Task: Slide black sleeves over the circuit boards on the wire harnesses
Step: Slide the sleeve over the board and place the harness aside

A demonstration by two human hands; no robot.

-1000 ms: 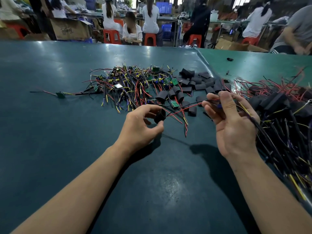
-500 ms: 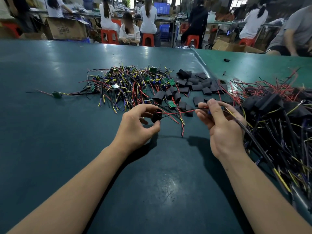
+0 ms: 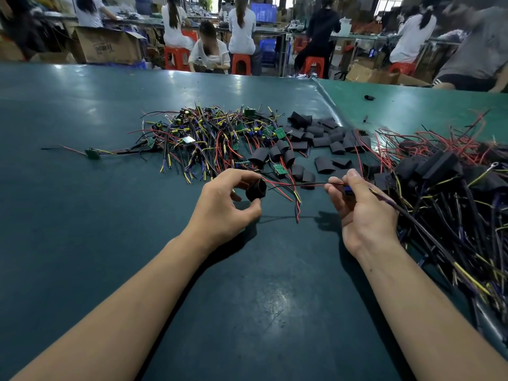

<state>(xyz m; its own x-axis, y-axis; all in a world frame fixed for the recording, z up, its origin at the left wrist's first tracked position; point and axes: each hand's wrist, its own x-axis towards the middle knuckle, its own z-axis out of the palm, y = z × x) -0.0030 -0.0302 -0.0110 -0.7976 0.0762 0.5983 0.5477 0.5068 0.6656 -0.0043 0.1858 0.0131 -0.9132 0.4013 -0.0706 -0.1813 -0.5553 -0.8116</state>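
Observation:
My left hand (image 3: 222, 204) pinches a short black sleeve (image 3: 256, 190) between thumb and fingers, its open end turned to the right. My right hand (image 3: 360, 207) grips a wire harness (image 3: 302, 185) at its small board, mostly hidden by my fingers. Its thin red and black leads stretch left toward the sleeve's mouth, and its black cable trails right over my palm. A pile of bare harnesses with green circuit boards (image 3: 209, 138) lies beyond my left hand. Loose black sleeves (image 3: 316, 138) are scattered beyond both hands.
A heap of harnesses with sleeves on them (image 3: 445, 193) fills the table's right side, close to my right wrist. One single harness (image 3: 92, 153) lies apart at the left. The green table top (image 3: 82, 229) spreads around my arms. Several people sit at benches behind the table.
Both hands have drifted slightly left and farther from me. The harness leads now run straighter toward the sleeve's opening, and the sleeve has turned its mouth more to the right.

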